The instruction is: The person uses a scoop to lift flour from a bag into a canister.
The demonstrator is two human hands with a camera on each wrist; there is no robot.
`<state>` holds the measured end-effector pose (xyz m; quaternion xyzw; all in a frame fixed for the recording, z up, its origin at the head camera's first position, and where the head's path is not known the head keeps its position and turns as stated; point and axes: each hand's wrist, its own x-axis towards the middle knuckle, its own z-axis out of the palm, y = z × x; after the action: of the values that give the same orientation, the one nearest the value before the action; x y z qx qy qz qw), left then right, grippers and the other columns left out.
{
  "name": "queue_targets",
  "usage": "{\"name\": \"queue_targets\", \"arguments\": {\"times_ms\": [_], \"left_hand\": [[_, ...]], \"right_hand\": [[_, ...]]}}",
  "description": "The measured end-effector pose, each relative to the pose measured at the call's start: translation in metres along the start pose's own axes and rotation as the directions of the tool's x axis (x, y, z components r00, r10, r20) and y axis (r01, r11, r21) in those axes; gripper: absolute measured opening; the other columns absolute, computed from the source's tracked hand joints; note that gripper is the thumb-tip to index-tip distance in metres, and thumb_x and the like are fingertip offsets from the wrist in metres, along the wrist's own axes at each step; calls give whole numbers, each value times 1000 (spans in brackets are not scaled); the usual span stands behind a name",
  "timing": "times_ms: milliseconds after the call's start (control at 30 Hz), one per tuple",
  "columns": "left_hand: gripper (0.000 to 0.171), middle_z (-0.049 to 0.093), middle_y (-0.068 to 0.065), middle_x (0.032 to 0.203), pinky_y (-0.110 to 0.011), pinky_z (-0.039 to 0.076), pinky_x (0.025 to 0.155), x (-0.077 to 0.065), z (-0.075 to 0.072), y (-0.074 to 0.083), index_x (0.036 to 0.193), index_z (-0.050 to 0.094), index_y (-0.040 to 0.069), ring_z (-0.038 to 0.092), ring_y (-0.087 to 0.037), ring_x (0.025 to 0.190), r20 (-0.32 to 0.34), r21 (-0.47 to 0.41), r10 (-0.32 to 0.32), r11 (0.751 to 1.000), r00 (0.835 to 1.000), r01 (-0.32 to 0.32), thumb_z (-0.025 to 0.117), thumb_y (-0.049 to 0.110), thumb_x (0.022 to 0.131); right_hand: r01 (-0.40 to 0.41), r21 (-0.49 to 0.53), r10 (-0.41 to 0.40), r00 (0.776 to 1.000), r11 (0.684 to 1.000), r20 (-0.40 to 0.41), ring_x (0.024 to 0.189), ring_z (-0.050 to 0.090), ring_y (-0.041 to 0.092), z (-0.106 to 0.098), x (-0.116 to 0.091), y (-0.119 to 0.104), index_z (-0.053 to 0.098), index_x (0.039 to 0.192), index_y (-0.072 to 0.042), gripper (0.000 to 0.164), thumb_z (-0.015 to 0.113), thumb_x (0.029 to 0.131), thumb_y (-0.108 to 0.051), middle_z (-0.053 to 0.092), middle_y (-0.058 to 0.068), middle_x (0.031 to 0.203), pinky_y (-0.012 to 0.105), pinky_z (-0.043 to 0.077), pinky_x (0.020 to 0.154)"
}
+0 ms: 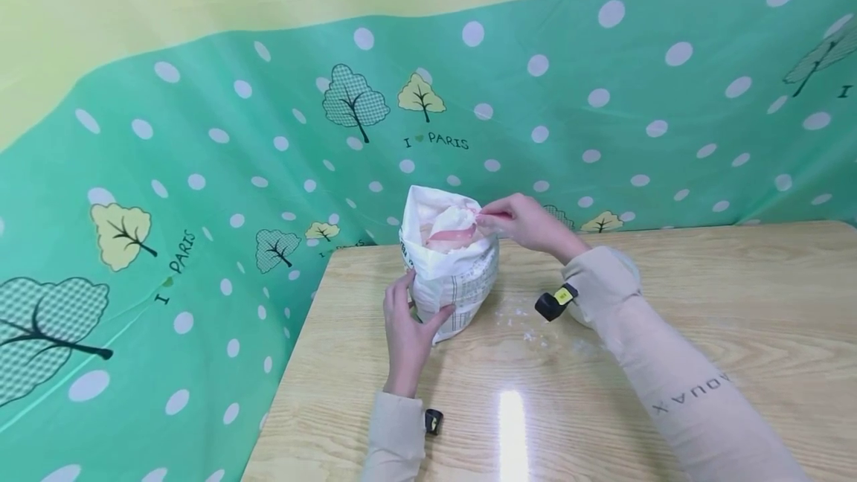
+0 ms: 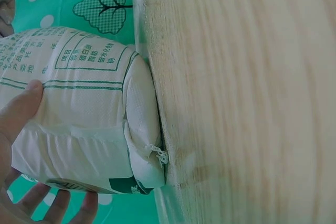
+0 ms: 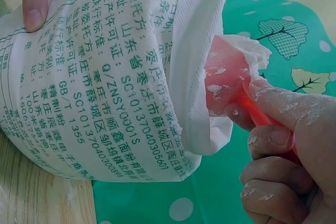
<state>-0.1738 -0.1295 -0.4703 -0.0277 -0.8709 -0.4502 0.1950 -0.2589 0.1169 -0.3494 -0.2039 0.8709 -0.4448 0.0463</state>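
A white woven flour bag with green print stands upright on the table, its mouth folded open. My left hand grips its lower side, thumb across the front and fingers round the left; the thumb and several fingertips also show in the left wrist view. My right hand, dusted with white powder, holds a pinkish-red scoop by its handle at the bag's mouth. White flour is heaped on the scoop. In the head view, the scoop lies within the opening, over the flour inside.
White powder is scattered on the wooden table right of the bag. A pale rounded edge peeks out beneath the right sleeve, mostly hidden. A green dotted curtain hangs close behind the bag and along the left side.
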Motion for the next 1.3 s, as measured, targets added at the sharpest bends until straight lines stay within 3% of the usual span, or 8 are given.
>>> {"name": "queue_targets", "arguments": {"times_ms": [200, 433, 533, 633, 733, 900, 1033, 1300], "left_hand": [[87, 47, -5, 137, -43, 53, 99, 0, 0, 0, 143, 45, 16, 46, -26, 126, -3, 7, 9, 1000, 1000, -9, 90, 30, 70], [87, 47, -6, 137, -44, 53, 98, -1, 0, -2, 144, 45, 15, 46, -30, 127, 2, 6, 18, 1000, 1000, -18, 89, 31, 71], [86, 47, -6, 136, -44, 53, 99, -1, -1, -2, 144, 45, 15, 46, -29, 126, 2, 5, 14, 1000, 1000, -14, 89, 31, 71], [86, 47, -6, 136, -43, 53, 99, -1, -2, 0, 143, 45, 15, 46, -26, 125, -1, 7, 12, 1000, 1000, -12, 89, 30, 71], [86, 47, -6, 135, -42, 53, 100, -1, -2, 0, 144, 45, 15, 46, -24, 125, 2, 12, 14, 1000, 1000, -14, 89, 30, 71], [86, 47, -5, 136, -39, 53, 100, 1, -2, 0, 144, 44, 16, 46, -23, 125, 8, 16, 8, 1000, 1000, -8, 89, 30, 71], [87, 47, -5, 136, -39, 53, 99, 0, -3, 1, 144, 44, 16, 46, -23, 125, 5, 13, -2, 1000, 1000, 2, 90, 29, 71], [86, 47, -6, 136, -41, 52, 100, 1, -1, 1, 143, 45, 17, 45, -23, 125, 8, 5, 8, 1000, 1000, -9, 89, 29, 71]], "right_hand": [[42, -3, -42, 999, 999, -14, 90, 64, 26, -1, -5, 4, 71, 119, -6, 28, 60, 100, -24, 72, 12, 114, 38, 54, 81], [8, -8, -8, 999, 1000, -34, 126, 57, 34, -4, -11, 7, 67, 125, -3, 34, 60, 100, -25, 58, 20, 137, 49, 50, 103], [-3, -8, 3, 999, 1000, -41, 117, 62, 31, -5, -13, 8, 66, 126, -3, 36, 60, 100, -27, 60, 19, 135, 47, 53, 99], [-11, -20, 10, 999, 1000, -46, 98, 65, 26, -7, -16, 9, 66, 127, -4, 38, 59, 100, -30, 66, 17, 128, 41, 54, 88], [-18, -20, 17, 999, 1000, -51, 80, 58, 22, -9, -20, 10, 67, 126, -5, 37, 59, 100, -30, 70, 15, 119, 36, 51, 77], [-2, -18, 0, 998, 1000, -69, 65, 47, 18, -13, -25, 13, 71, 119, -5, 32, 59, 100, -29, 72, 12, 105, 32, 44, 63], [2, -15, -3, 997, 1000, -79, 66, 47, 18, -17, -30, 15, 72, 117, -7, 31, 58, 101, -30, 71, 9, 100, 31, 44, 62], [-26, 3, 26, 997, 1000, -79, 79, 53, 22, -27, -42, 17, 71, 119, -7, 34, 57, 101, -32, 72, 10, 108, 33, 46, 71]]}}
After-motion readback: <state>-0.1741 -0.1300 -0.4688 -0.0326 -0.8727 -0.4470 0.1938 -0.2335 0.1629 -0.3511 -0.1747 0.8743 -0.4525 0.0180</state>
